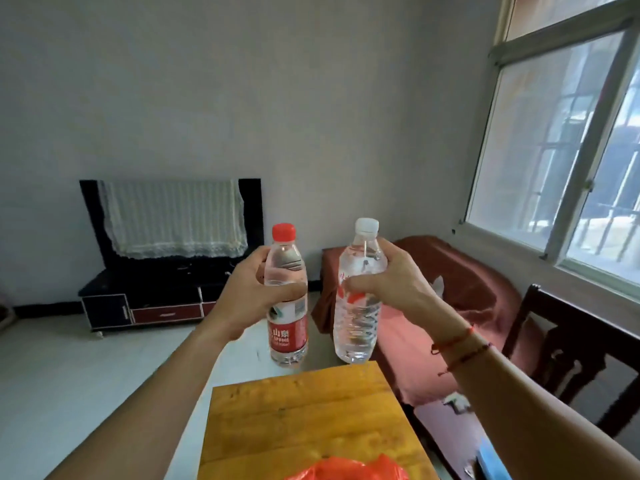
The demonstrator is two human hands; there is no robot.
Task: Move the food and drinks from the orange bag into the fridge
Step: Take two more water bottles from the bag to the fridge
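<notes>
head view: two water bottles are held up in the air in front of the person, both upright with their long axes vertical and caps pointing at the ceiling. the red-capped bottle (287,336) has a red label on its lower half; the white-capped bottle (356,327) stands just to its right, clear and ribbed, apart from the first by a narrow gap. both hang above the far edge of the wooden desk (304,410), touching nothing but the hands.

the left hand (251,296) is wrapped round the red-capped bottle at mid-height, thumb across the front, fingers curled behind. the right hand (393,282) grips the white-capped bottle at its shoulder — thumb in front, fingers round the far side. a red string bracelet (453,341) sits on the right wrist.

the orange bag (346,469) shows only as a crumpled top at the near edge of the desk, below the bottles. beyond stand a tv (252,209) draped with a lace cloth (173,220) on a dark tv stand (149,299); to the right, a sofa under a rust-red cover (467,282), a dark wooden chair (568,348) and a barred window (568,150).
</notes>
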